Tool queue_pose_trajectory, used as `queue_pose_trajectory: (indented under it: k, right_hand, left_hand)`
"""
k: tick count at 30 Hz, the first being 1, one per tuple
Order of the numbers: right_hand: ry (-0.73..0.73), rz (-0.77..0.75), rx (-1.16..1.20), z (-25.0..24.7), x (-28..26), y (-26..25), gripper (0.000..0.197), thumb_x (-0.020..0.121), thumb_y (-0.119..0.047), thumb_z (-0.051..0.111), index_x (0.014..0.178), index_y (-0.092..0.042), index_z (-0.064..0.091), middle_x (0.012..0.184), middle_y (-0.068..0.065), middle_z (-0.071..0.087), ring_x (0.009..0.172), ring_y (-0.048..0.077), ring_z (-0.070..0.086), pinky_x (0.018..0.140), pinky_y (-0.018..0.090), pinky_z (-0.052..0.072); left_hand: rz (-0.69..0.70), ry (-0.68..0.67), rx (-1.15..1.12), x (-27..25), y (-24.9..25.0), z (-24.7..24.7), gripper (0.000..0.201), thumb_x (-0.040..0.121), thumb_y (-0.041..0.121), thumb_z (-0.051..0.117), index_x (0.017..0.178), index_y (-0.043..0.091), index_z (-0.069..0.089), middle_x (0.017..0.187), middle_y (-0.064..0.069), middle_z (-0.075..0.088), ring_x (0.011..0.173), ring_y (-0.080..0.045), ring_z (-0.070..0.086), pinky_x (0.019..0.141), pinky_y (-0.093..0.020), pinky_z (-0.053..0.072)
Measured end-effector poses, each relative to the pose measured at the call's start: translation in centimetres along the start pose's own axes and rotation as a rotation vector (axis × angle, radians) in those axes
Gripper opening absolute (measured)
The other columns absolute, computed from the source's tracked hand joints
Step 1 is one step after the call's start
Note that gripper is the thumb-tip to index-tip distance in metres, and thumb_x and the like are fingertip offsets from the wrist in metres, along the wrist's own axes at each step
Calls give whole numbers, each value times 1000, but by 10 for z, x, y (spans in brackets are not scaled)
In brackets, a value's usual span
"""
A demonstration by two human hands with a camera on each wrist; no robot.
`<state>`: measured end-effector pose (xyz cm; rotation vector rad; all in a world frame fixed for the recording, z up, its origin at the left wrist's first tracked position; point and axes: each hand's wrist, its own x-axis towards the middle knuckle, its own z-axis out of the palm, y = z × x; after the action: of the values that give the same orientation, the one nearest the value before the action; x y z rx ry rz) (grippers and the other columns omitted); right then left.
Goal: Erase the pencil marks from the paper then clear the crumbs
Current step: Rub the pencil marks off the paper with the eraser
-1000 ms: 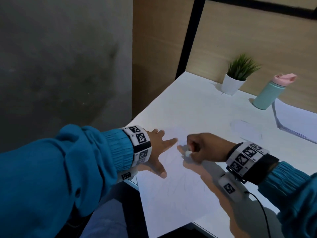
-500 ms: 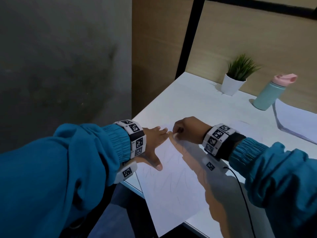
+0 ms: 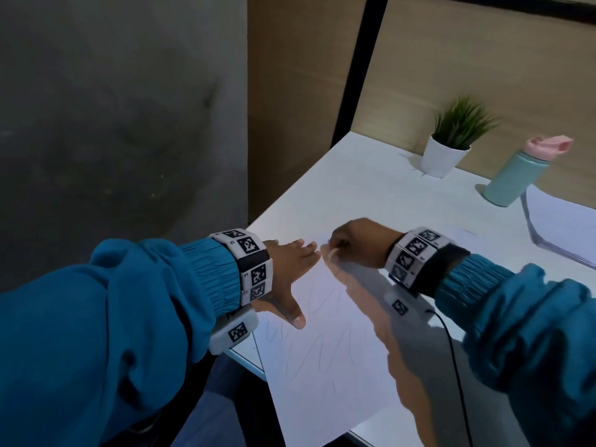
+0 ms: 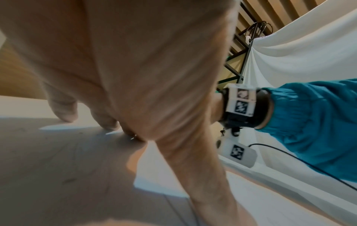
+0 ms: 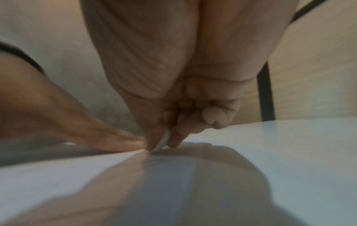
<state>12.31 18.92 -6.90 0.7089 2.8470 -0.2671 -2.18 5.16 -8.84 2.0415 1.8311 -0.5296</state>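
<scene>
white table (image 3: 364, 188) | on it: paper (image 3: 325, 375), potted plant (image 3: 446, 150), teal bottle (image 3: 512, 175), paper stack (image 3: 561, 227)

Right hand (image 5: 173, 79) fills the upper frame, fingers curled, pinching a small white eraser (image 5: 165, 139) between thumb and fingertip. Eraser's lower end touches the paper (image 5: 58, 172) at its far edge. Left hand's finger (image 5: 108, 137) lies flat on the paper, tip just beside the eraser. White table (image 5: 299, 145) extends to the right. View blurred.
</scene>
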Motion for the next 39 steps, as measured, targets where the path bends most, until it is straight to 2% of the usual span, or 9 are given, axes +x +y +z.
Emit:
queue_pose_trajectory:
  k: [2,6,11,15,20,26,32,36,39]
  right_hand:
    - [28,13,16,1,0,4,22,91,-30,57,100,-15,71,99,1,72,97,21,64,80,25,41]
    - [-159,-177,-21,14,-21,-13,17,88,-23,59,97,-16,71,92,-2,70,86,16,62,75,24,41]
    - [-10,7,-32,0,-2,18,10,88,-29,56,89,-22,64,94,-2,67,97,23,64,86,32,48]
    - [-153,-149,0,16,-15,-5,16,86,-23,56,92,-18,70,92,-5,70,85,14,62,79,28,48]
    - [-22,-7,-24,-1,0,22,11,89,-27,57,90,-21,65,91,-5,64,90,18,58,79,27,42]
    - [-137,-125,-2,16,-23,5,18,86,-30,56,90,-15,67,88,-4,68,82,16,60,77,28,46]
    - [-40,35,27,3,-15,26,8,90,-30,56,84,-26,60,88,-9,63,88,15,57,78,26,41]
    - [-89,-49,-3,12,-27,9,18,89,-25,57,95,-14,70,94,0,70,87,18,62,79,31,48]
    - [-65,-3,12,7,-25,17,20,90,-25,57,99,-13,70,98,1,71,91,18,62,78,29,45]
  left_hand:
    - [4,5,1,0,-1,1,134,67,85,59,156,19,-16,165,-1,-17,152,-20,-11,122,-51,9]
    - [29,-5,-42,3,-2,1,130,65,82,64,155,31,-15,165,-2,-18,151,-24,-13,120,-56,9]
    - [19,-24,23,6,-4,5,131,65,89,54,154,28,-21,163,-1,-23,151,-24,-15,119,-55,9]
    - [23,-29,-4,6,-2,2,130,66,84,62,154,32,-19,164,-2,-19,152,-24,-13,120,-56,12]
    - [16,-20,14,4,-2,2,130,67,87,57,155,27,-18,164,-2,-20,151,-24,-13,120,-55,11]
    - [-12,-52,5,8,0,-1,133,65,83,64,155,29,-17,164,-2,-20,152,-24,-13,119,-54,14]
    - [-44,-95,92,10,11,-14,135,60,84,66,154,33,-14,166,-9,-8,152,-33,6,114,-56,29]
    - [-31,-91,101,17,16,-23,130,51,83,72,142,48,-12,158,-15,18,141,-36,31,100,-52,41]
    - [-44,-90,114,21,14,-26,135,53,85,70,150,41,-12,161,-12,13,142,-34,30,104,-51,41]
